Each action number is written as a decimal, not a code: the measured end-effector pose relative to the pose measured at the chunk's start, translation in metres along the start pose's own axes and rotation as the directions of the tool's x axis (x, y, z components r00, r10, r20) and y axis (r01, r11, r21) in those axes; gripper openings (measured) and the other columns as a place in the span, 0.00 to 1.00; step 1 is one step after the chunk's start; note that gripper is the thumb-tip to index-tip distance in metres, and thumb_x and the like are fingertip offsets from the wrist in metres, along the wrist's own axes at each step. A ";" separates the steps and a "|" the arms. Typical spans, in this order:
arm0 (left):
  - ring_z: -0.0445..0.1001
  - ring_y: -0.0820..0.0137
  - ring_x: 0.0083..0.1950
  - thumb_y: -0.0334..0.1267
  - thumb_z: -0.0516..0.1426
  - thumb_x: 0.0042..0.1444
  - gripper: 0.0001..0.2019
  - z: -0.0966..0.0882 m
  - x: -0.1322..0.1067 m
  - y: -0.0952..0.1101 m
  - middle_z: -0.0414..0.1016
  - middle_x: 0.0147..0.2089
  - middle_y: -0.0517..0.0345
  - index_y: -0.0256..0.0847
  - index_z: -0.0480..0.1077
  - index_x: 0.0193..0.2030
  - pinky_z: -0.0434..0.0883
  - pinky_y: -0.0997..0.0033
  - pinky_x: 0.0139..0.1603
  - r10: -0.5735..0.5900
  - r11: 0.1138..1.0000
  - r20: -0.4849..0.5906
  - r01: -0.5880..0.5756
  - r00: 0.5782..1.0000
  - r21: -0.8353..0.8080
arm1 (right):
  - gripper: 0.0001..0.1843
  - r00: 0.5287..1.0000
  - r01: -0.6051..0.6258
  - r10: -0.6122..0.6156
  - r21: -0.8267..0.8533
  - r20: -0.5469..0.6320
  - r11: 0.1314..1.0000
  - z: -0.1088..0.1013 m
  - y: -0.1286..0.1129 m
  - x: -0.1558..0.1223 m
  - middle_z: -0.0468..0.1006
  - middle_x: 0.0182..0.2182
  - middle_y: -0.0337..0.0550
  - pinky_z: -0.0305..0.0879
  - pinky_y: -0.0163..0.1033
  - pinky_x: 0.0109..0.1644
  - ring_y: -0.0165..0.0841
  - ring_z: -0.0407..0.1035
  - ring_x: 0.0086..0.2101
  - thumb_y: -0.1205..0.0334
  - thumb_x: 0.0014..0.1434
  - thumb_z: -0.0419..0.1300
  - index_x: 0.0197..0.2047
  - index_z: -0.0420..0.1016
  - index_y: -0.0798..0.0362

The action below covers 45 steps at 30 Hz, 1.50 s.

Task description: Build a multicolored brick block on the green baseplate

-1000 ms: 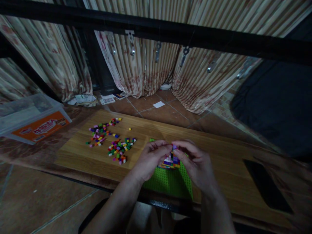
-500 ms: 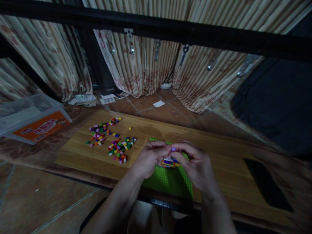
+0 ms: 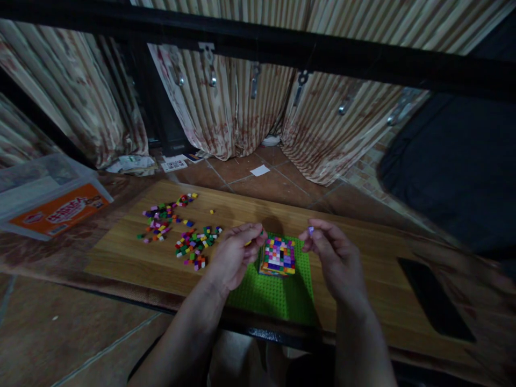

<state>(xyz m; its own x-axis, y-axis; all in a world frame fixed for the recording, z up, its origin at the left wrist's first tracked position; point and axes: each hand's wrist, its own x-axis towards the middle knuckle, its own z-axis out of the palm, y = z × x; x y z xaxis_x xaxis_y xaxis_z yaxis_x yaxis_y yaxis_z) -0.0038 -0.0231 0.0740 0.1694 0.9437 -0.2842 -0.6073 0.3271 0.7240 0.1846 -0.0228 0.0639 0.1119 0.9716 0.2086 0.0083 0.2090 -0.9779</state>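
A block of small multicoloured bricks [image 3: 278, 256] stands on a green studded baseplate [image 3: 274, 293] on the wooden board. My left hand [image 3: 234, 255] is just left of the block, fingers curled, with small bricks, one yellow, pinched at its tips. Right of the block my right hand [image 3: 332, 255] pinches a tiny purple brick [image 3: 310, 230] between thumb and forefinger. Both hands are clear of the block.
Loose coloured bricks [image 3: 177, 228] lie scattered in two heaps on the left of the wooden board [image 3: 133, 252]. A clear plastic box with an orange label [image 3: 48, 196] sits far left. A dark phone [image 3: 433, 306] lies on the right. Curtains hang behind, and a black bar crosses above.
My hands were together over the block, handling a purple brick. They have moved apart, uncovering the block, and the right hand carried the purple brick to the right.
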 end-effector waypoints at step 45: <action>0.49 0.87 0.16 0.38 0.64 0.44 0.11 -0.001 0.000 0.001 0.67 0.23 0.61 0.33 0.69 0.25 0.41 0.81 0.16 0.030 0.998 -0.043 -0.027 0.999 0.054 | 0.11 0.964 -0.240 0.234 0.034 0.123 0.970 0.002 0.043 -0.006 0.76 0.52 0.43 0.61 0.49 0.58 0.43 0.65 0.55 0.53 0.48 0.68 0.36 0.83 0.45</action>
<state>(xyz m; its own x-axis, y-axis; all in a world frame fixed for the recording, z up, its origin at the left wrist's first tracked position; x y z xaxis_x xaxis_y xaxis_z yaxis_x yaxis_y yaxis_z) -0.0056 -0.0224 0.0743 0.1176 0.9499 -0.2895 -0.5685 0.3035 0.7647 0.1824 -0.0198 0.0203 -0.0122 0.9996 -0.0258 -0.0527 -0.0264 -0.9983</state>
